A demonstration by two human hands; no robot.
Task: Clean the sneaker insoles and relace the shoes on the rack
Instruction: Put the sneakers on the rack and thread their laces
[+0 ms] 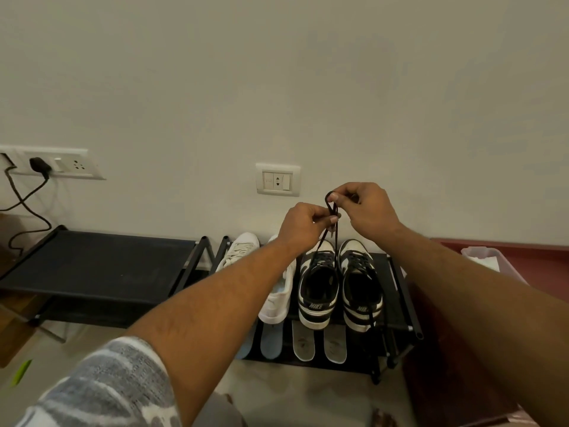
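Note:
Two black-and-white sneakers stand side by side on the top shelf of a small black shoe rack [403,291], the left sneaker [318,288] and the right sneaker [360,288]. A black lace [321,241] rises from the left sneaker to my hands. My left hand [303,224] pinches the lace just below a loop. Above it, my right hand [363,208] pinches the top of that loop. Two white sneakers [277,291] stand left of the pair, partly hidden by my left forearm. Several insoles [303,342] lie on the lower shelf.
A second, wider black rack [92,266] stands to the left. Wall sockets [277,180] sit above the shoes, and a plugged charger with a cable [40,166] hangs at far left. A clear plastic tub [489,260] rests on a red surface at right.

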